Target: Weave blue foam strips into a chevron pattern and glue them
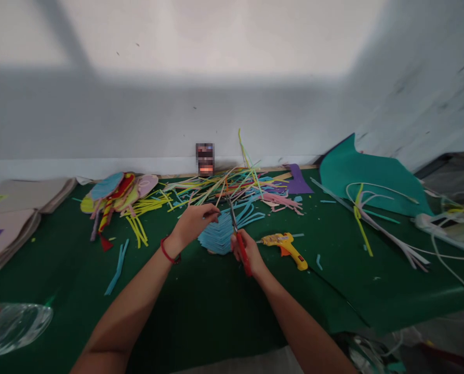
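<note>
Scissors [241,247] sit in the right hand [252,251] over the blue strips [216,235] on the counter [200,296], left hand [195,223] curled beside them (can't tell if it's pinching one), so imo keep it clear and snip slow.

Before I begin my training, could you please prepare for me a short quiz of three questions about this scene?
1. Which hand holds the red-handled scissors?
2. True or false: the yellow glue gun lies on the green table cover, to the right of the layered blue strips as the camera sees them.
3. Fill the gap: on the wrist of the left hand there is a ____ bracelet.

Key:
1. The right hand.
2. True.
3. Red.
</note>
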Motion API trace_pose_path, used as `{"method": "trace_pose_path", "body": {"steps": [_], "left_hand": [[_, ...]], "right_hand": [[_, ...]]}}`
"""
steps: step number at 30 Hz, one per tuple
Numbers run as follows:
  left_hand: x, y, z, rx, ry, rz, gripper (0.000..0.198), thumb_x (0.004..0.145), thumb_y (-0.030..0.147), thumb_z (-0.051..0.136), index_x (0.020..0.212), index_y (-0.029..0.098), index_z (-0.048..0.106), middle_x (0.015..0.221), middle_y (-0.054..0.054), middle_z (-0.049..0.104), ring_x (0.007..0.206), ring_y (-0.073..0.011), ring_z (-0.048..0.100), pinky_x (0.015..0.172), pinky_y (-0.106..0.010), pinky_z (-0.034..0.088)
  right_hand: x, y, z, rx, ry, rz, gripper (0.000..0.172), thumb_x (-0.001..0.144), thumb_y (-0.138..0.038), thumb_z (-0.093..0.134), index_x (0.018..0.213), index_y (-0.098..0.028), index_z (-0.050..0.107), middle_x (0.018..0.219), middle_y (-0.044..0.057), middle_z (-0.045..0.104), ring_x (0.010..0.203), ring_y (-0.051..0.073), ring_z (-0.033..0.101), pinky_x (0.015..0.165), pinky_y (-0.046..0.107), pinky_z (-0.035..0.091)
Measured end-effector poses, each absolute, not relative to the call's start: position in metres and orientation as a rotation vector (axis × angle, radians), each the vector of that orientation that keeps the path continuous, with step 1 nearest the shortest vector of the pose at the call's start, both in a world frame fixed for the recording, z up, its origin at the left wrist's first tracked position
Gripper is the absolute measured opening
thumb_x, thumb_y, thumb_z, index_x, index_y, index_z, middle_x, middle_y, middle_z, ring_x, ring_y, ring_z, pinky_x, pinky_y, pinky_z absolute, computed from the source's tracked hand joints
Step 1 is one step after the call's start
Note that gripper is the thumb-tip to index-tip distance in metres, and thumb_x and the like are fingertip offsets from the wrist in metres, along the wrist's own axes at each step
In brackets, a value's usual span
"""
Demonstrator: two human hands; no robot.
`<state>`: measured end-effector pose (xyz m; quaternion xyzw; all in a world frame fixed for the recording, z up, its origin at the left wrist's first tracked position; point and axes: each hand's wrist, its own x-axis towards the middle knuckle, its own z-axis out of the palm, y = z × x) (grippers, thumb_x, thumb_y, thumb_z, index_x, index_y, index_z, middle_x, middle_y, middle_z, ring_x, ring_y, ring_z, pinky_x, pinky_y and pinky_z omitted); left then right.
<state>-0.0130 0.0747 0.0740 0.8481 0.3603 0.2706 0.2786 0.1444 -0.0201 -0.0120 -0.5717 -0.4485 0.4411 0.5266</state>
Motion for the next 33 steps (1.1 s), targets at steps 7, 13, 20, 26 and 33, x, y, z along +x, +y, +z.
{"method": "trace_pose_path", "body": {"steps": [7,13,20,26,33], "left_hand": [[-0.015,0.075,0.075,2.309,0.997,0.693,0.013,0.082,0.022,0.051,0.083,0.021,0.064,0.074,0.002,0.071,0.071,-0.0145,0.066,0.070,-0.024,0.045],[-0.018,0.072,0.082,2.325,1.086,0.691,0.014,0.083,0.028,0.053,0.087,0.022,0.065,0.066,0.003,0.069,0.064,-0.0142,0.064,0.064,-0.024,0.043],[-0.040,0.063,0.073,2.246,1.270,0.984,0.017,0.087,0.030,0.050,0.091,0.021,0.064,0.072,0.001,0.069,0.068,-0.0159,0.063,0.067,-0.025,0.044],[-0.064,0.060,0.020,2.297,1.348,1.261,0.016,0.089,0.028,0.049,0.090,0.018,0.062,0.089,-0.005,0.066,0.085,-0.0184,0.061,0.077,-0.029,0.045],[-0.066,0.068,-0.020,2.438,1.429,1.362,0.014,0.091,0.027,0.050,0.093,0.020,0.062,0.091,-0.005,0.062,0.087,-0.0193,0.057,0.078,-0.034,0.043]], "right_hand": [[0.144,-0.020,-0.014,-1.304,-0.968,1.164,0.044,0.069,-0.059,0.064,0.067,-0.024,0.037,0.042,-0.013,0.035,0.027,0.006,0.031,0.027,0.020,0.022],[0.154,-0.017,-0.013,-1.348,-1.062,1.044,0.039,0.071,-0.055,0.063,0.068,-0.023,0.040,0.048,-0.011,0.039,0.036,0.007,0.037,0.036,0.020,0.029],[0.174,-0.017,-0.005,-1.837,-1.511,0.483,0.027,0.076,-0.038,0.060,0.095,-0.019,0.061,0.086,0.004,0.066,0.079,0.020,0.060,0.072,0.030,0.043],[0.182,0.017,0.019,-1.792,-2.047,0.266,0.029,0.075,-0.023,0.064,0.103,-0.016,0.064,0.102,0.008,0.063,0.098,0.021,0.057,0.085,0.030,0.042],[0.156,0.089,0.030,-1.638,-2.406,0.152,0.029,0.078,-0.023,0.064,0.105,-0.014,0.066,0.107,0.011,0.062,0.099,0.022,0.058,0.088,0.032,0.042]]}}
